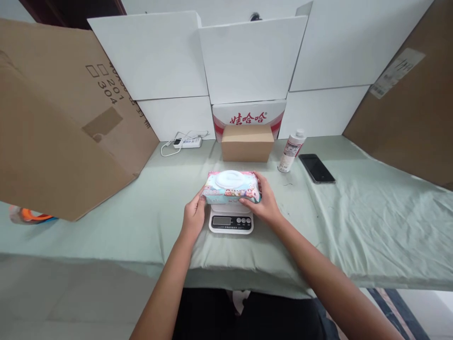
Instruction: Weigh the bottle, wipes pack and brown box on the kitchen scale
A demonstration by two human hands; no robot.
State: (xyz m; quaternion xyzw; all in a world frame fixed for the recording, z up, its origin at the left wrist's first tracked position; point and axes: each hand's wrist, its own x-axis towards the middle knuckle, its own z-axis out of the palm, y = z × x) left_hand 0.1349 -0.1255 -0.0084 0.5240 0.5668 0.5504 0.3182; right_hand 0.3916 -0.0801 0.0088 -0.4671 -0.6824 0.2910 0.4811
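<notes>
A pack of wet wipes [231,188] with a white flip lid and a pink and blue printed wrapper is between my two hands. My left hand [195,210] grips its left end, thumb at the near side. Around the right end my right hand [262,200] is closed, with the thumb pressed on the front face. Directly beneath the pack is a white kitchen scale [231,230]; its display and round buttons face me, while the pack covers most of its platform. Whether the pack rests on the platform or is held just above it, I cannot tell.
Behind the pack stands a small brown cardboard box [247,148]. To its right are a white bottle [291,151] and a black phone [316,168]. A power strip [187,142] with a white cable lies back left. Tape rolls [33,215] sit at far left, beside a large cardboard panel [71,127].
</notes>
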